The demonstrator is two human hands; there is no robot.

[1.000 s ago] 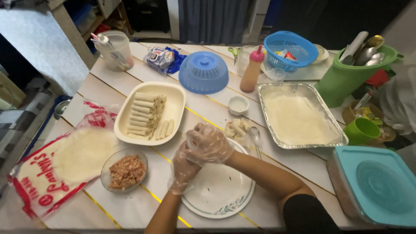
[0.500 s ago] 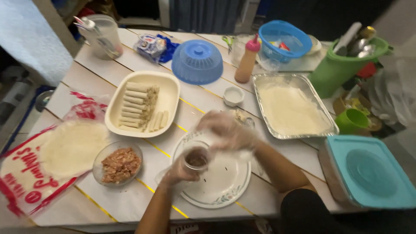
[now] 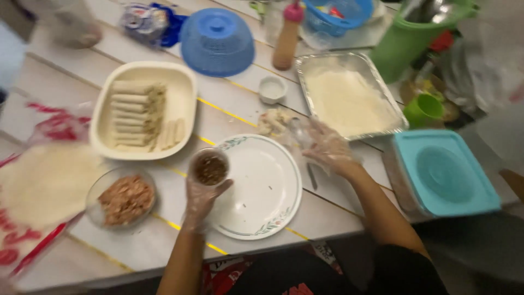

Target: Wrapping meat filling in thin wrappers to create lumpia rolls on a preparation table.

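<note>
dim warm indoor light, no clear single source, seems overhead. whole frame soft with motion blur, worst along the top edge and left edge where the red-printed bag (image 3: 33, 218) smears. left hand (image 3: 199, 199) and right hand (image 3: 325, 147) both blurred, glove plastic gives faint sheen. mild glare on the white plate (image 3: 267, 186) and foil tray (image 3: 349, 95) rim. shadows weak and diffuse on the table (image 3: 338, 210). teal lid (image 3: 445, 172) colour reads saturated. bottom corners fall dark. slight wide-angle bend at edges.
</note>
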